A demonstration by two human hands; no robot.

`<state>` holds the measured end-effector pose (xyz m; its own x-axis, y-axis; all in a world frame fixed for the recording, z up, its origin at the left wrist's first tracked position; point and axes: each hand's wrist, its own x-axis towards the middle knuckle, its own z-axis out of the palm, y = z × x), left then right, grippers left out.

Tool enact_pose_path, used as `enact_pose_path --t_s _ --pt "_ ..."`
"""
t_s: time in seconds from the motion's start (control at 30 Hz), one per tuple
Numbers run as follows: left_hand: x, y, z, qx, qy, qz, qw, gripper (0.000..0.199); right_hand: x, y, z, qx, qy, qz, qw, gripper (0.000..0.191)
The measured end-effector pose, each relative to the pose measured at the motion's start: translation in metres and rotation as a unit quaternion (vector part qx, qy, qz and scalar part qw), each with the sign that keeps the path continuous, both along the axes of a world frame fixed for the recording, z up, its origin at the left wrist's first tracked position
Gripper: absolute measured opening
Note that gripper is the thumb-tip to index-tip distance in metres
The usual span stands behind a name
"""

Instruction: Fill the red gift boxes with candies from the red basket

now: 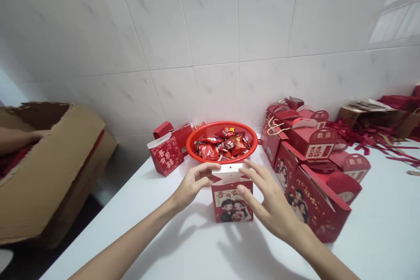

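Note:
A small red gift box (232, 203) with a cartoon couple on its front stands upright on the white table, its pale top flaps raised. My left hand (193, 183) is at the upper left edge of the box, thumb and fingers apart around the flap. On the other side, my right hand (267, 194) has its fingers spread at the upper right edge and front. Whether either hand grips the card is hard to tell. Behind the box sits a red plastic basket (189, 143) of wrapped sweets (210, 151).
Small red boxes (166, 155) stand left of the basket. Many red boxes and bags (315, 201) crowd the right, with ribbons (354, 133) beyond. At the left, another person's arm (19, 140) reaches into a cardboard box (55, 170). A tiled wall (216, 83) bounds the back.

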<state>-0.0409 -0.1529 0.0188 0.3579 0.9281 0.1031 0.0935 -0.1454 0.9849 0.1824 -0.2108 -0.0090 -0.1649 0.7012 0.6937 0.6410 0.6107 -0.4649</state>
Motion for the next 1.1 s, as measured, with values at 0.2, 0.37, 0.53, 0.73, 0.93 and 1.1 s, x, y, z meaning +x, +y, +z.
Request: enact_pose_path --t_s 0.2,0.37,0.53,0.73,0.93,1.1 --pt "-0.001 0.007 -0.009 -0.029 0.004 -0.050 0.998 0.033 -0.003 0.020 -0.008 -0.030 0.047 0.041 0.998 0.023" --pt "-0.006 0.009 -0.006 -0.025 0.021 -0.070 0.997 0.029 -0.004 0.022 -0.021 -0.027 0.072 0.065 0.995 0.022" --pt "-0.008 0.028 0.012 0.051 0.097 -0.020 0.994 0.027 -0.001 0.021 -0.028 -0.019 0.069 0.072 0.995 0.033" --pt "0.011 0.087 0.020 0.151 0.291 -0.030 0.944 0.024 -0.001 0.015 -0.034 0.022 0.052 0.055 0.997 0.046" --pt "0.045 0.124 0.009 0.103 0.449 -0.032 0.887 0.057 -0.001 0.011 -0.041 0.026 0.055 0.043 0.997 0.045" --pt "0.061 0.132 -0.001 0.112 0.405 -0.006 0.907 0.070 -0.001 0.009 -0.040 0.022 0.050 0.049 0.997 0.041"
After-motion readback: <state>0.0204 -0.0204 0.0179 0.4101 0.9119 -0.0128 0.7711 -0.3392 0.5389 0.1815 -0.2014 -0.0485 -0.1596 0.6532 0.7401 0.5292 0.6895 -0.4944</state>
